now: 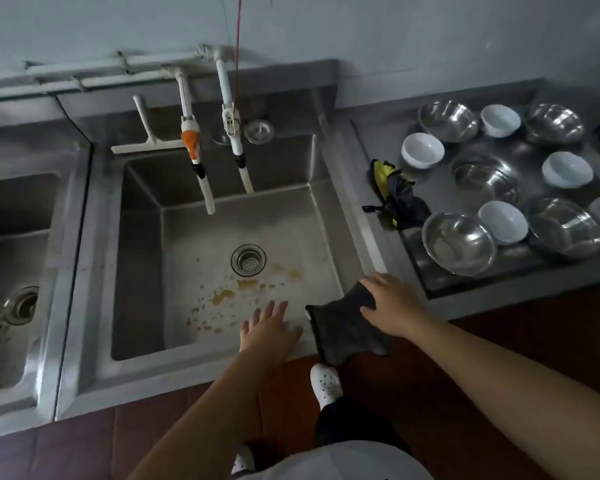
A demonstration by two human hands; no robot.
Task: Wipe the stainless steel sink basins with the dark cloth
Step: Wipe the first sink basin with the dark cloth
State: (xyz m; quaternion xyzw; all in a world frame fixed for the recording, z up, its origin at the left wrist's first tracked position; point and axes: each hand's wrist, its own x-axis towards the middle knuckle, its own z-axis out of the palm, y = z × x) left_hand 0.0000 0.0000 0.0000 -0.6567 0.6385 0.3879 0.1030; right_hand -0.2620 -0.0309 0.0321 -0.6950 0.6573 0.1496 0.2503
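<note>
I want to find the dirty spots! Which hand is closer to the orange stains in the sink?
Left. The left hand reaches over the front rim, right beside the orange stains. The right hand rests on the dark cloth at the sink's corner.

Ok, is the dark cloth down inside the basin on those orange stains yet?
No, the dark cloth hangs over the sink's front right rim under the right hand, away from the orange stains.

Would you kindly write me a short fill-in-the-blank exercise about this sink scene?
1. The right hand rests on the dark ____, draped over the sink's front rim.
2. The stains on the basin floor are ____ in colour.
3. The left hand holds ____.
4. The white squeegee lies ____ the basin.

Missing: cloth; orange; nothing; behind
</note>
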